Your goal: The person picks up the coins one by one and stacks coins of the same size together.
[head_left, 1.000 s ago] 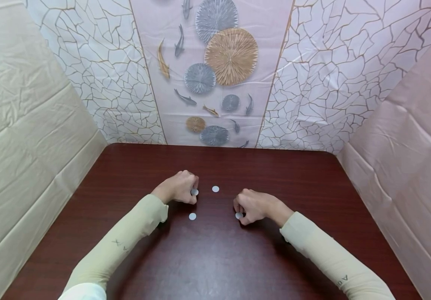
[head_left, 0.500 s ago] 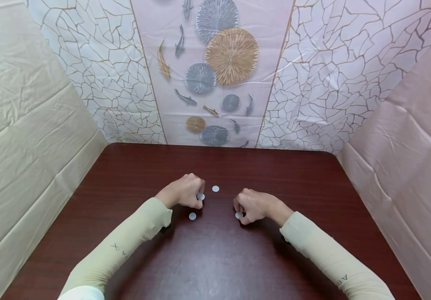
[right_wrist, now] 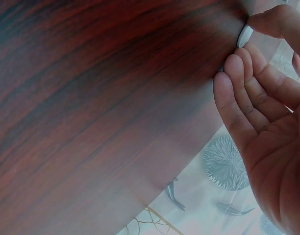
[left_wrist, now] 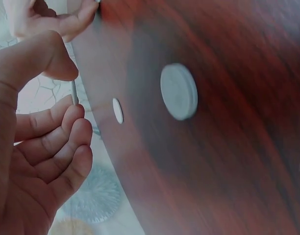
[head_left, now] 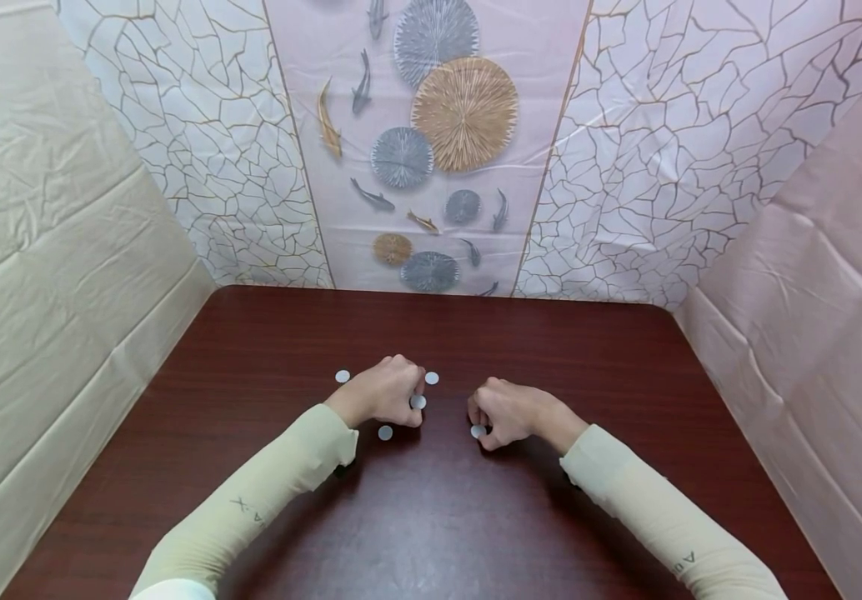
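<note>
My left hand [head_left: 386, 390] pinches a small white disc [head_left: 418, 402] between thumb and fingers. That pinched disc [left_wrist: 74, 92] appears edge-on and off the table in the left wrist view. To the right, my right hand [head_left: 509, 411] pinches another white disc [head_left: 478, 431] at about table height; the right wrist view shows this disc [right_wrist: 245, 36] between thumb tip and fingertips. Whether it touches the table I cannot tell. Three more discs lie flat: a far-left disc [head_left: 343, 376], a back-middle disc [head_left: 432, 378] just beyond my left fingers, and a near disc [head_left: 385, 432] below the left wrist.
The dark red-brown wooden table [head_left: 431, 525] stretches forward to a patterned backdrop [head_left: 431, 208]. Beige cloth walls stand on both sides, a left wall [head_left: 63, 250] and a right wall [head_left: 814, 275].
My left hand has moved right and slightly nearer, carrying its disc. The far-left disc, hidden earlier, now shows behind the left wrist. My right hand has stayed in place.
</note>
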A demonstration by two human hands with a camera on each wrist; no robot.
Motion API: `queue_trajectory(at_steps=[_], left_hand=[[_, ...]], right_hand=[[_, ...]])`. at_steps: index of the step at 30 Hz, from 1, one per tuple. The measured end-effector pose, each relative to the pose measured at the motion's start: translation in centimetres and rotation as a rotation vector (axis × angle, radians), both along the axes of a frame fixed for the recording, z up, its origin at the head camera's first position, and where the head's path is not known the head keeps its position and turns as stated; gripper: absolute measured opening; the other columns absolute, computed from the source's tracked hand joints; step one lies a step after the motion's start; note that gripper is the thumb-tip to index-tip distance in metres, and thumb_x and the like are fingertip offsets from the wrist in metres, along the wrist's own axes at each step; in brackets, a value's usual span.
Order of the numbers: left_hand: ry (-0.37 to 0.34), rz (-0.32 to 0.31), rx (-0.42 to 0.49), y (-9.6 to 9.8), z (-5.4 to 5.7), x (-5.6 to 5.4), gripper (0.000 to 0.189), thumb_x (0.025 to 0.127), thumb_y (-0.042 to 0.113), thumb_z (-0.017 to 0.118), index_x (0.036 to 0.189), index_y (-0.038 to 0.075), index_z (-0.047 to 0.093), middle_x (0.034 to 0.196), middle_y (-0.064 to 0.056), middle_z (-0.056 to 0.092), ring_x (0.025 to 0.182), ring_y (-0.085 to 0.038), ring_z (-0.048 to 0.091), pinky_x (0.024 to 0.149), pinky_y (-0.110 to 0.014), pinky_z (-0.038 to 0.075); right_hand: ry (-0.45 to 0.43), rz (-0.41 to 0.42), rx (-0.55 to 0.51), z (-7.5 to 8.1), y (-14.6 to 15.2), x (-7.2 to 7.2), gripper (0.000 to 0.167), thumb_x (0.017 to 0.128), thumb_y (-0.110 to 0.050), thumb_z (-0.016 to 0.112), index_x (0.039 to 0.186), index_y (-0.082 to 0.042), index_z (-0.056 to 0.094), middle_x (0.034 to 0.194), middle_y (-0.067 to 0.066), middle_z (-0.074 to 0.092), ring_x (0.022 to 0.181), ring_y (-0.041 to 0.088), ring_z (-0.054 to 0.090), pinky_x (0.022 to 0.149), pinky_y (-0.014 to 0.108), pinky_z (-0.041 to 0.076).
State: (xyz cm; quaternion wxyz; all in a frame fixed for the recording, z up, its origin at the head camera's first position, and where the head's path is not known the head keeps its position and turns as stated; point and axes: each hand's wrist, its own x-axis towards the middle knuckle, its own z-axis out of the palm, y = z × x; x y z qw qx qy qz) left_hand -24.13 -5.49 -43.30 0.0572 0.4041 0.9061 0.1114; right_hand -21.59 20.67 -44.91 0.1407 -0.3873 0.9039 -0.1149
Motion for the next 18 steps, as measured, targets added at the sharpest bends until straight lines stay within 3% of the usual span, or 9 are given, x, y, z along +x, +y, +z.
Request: queue_trajectory(at_steps=[9,18], left_hand=[[-0.024,0.015,0.035,1.6,-0.9,1.0,0.013,0.072,0.019,0.079,0.072,0.015,0.066,0.065,0.008,0.06,0.056,-0.007,0.052,0.055,-0.022,0.044],[-0.05,0.055,0.014,3.4,-1.6,2.0,0.017,0.073,0.02,0.08,0.078,0.015,0.065,0.068,0.008,0.06,0.058,-0.008,0.055,0.056,-0.022,0.045]], right_hand=[[0.002,0.003,-0.005,0.0,0.1,0.1,0.015,0.076,-0.018,0.083,0.088,-0.014,0.073,0.08,-0.007,0.071,0.071,-0.003,0.061,0.066,0.018,0.053],[0.014,0.005,-0.023,-0.1,0.3,0.0,0.017,0.074,-0.018,0.083,0.088,-0.015,0.074,0.08,-0.007,0.071,0.071,-0.003,0.061,0.066,0.018,0.053]])
